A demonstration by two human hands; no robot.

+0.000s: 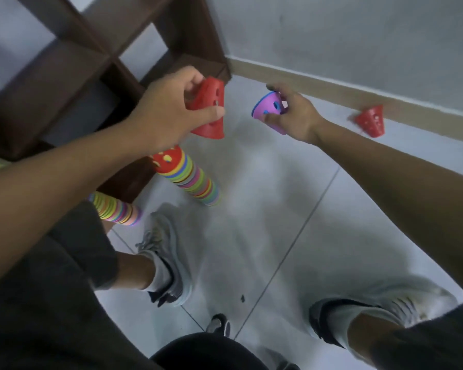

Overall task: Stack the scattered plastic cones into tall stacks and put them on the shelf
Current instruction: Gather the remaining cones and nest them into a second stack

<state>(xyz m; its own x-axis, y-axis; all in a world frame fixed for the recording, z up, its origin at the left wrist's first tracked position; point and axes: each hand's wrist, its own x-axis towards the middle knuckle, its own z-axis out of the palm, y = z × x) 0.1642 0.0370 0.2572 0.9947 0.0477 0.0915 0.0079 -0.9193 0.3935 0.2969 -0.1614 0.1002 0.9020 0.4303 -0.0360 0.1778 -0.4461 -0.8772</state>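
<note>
two hands up, each gripping a cone. left hand [169, 110] curls round a red cone [209, 108]; right hand [294, 113] pinches a purple cone [269, 109] with a blue rim. tall multicolour stack [190, 177] stands on the floor [278, 209] at 6 o'clock of the left hand, beside the dark shelf [72, 62]. second stack [115, 209] at its 8. loose red cone [370, 121] by the wall, 3 o'clock.

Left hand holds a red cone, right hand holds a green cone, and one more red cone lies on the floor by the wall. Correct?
Not quite. The head view shows the right hand holding a purple cone with a blue rim, not a green one. The rest stands: the left hand holds a red cone, and another red cone lies on the floor by the wall.
</note>
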